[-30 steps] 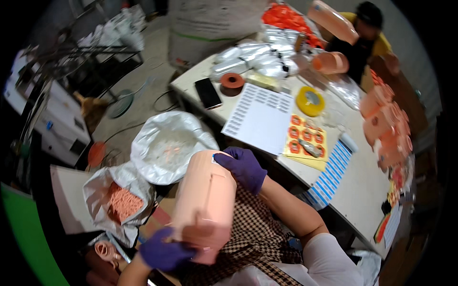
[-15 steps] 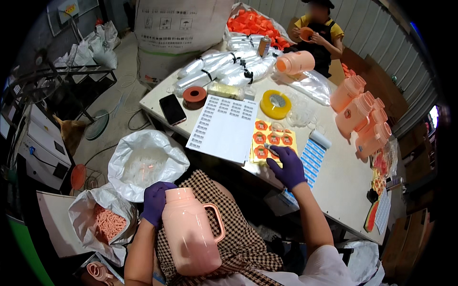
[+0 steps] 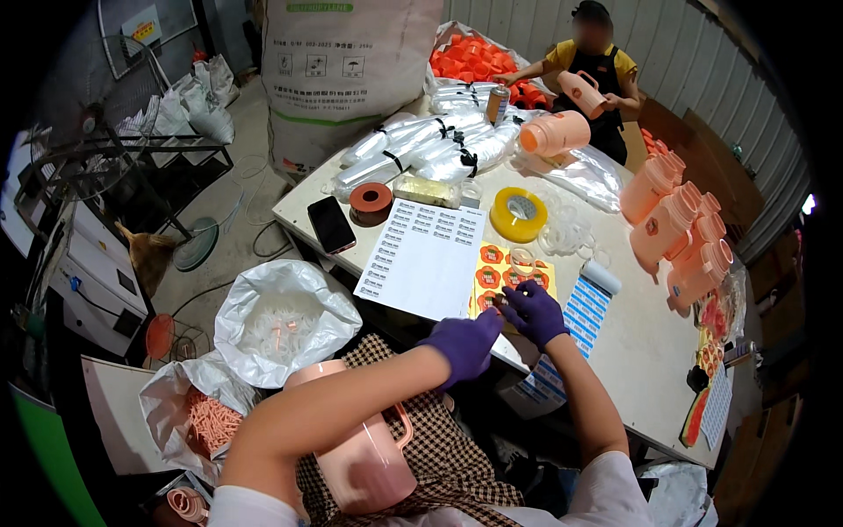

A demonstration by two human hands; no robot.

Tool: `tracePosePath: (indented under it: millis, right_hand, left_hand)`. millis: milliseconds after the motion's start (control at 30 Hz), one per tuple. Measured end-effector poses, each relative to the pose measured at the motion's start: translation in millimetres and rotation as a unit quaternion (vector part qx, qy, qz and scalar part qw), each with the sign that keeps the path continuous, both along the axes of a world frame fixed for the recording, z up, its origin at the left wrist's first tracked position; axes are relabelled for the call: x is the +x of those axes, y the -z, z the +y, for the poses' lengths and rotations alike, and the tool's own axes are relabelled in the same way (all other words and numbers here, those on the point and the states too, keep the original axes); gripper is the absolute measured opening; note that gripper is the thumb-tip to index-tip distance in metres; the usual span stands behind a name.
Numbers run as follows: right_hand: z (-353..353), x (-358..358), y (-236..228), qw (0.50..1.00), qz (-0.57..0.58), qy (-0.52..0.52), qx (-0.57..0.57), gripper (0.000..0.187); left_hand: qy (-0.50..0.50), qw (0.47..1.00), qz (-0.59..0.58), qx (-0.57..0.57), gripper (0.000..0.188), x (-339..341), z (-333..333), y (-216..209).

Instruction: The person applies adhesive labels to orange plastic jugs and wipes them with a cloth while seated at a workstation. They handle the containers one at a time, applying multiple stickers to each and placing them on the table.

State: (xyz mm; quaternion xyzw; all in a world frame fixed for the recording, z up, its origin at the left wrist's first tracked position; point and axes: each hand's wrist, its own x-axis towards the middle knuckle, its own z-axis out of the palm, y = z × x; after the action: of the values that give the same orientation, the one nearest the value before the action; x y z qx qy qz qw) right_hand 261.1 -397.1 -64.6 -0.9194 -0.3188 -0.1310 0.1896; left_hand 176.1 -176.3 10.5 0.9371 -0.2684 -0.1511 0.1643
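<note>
A shiny pink jug (image 3: 367,470) with a side handle rests on my lap, its upper part partly hidden behind my left forearm. My left hand (image 3: 461,348), in a purple glove, reaches across it to the table's near edge, fingers drawn together. My right hand (image 3: 536,316), gloved alike, meets its fingertips over the yellow sheet of orange-red stickers (image 3: 488,277). Both hands look pinched; whatever small thing is between their fingers is too small to make out. A white label sheet (image 3: 413,263) lies left of them, a blue-and-white label strip (image 3: 587,307) right.
Tape (image 3: 518,216), a phone (image 3: 331,225) and plastic-wrapped bundles (image 3: 421,145) lie on the table. Several pink jugs (image 3: 680,224) stand at right. Bags of clear rings (image 3: 281,329) and pink sticks (image 3: 211,420) sit at left. Across the table, a co-worker (image 3: 606,88) holds a pink jug.
My left hand has left the jug's neck and crossed right to meet my right hand at the stickers. The co-worker now holds a jug and stretches one arm toward a can.
</note>
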Motion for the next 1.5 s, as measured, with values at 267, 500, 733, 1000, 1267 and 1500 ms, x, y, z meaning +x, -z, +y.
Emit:
tracePosePath:
  millis: [267,500,733,1000,1267,1500]
  right_hand:
    - [14.0,8.0,8.3,0.996,0.024,0.053,-0.066,0.028]
    - [-82.6,83.1,64.8,0.997,-0.051,-0.051,-0.041,0.039]
    - [16.6,38.1,-31.0,0.912,0.116,0.115,0.376,0.039]
    - [-8.8,21.9,6.9,1.0,0.001,0.028,-0.003,0.023]
    - [8.8,35.9,6.4,0.997,-0.017,-0.009,-0.072,0.027]
    - [-24.8,101.0,-2.2,0.893,0.137,0.155,0.399,0.042]
  left_hand:
    - [-0.041,0.986,0.04,0.155,0.094,34.4,-33.2,47.0]
    - [-0.018,0.993,0.011,0.113,0.099,30.9,-63.8,32.5]
    - [-0.049,0.989,0.072,0.116,0.099,38.6,-21.2,41.5]
    - [-0.04,0.985,0.077,0.152,0.1,39.5,-27.0,41.0]
    - [-0.029,0.983,0.076,0.162,0.1,37.0,-24.9,38.2]
    - [-0.041,0.989,0.08,0.115,0.099,46.5,-41.1,49.9]
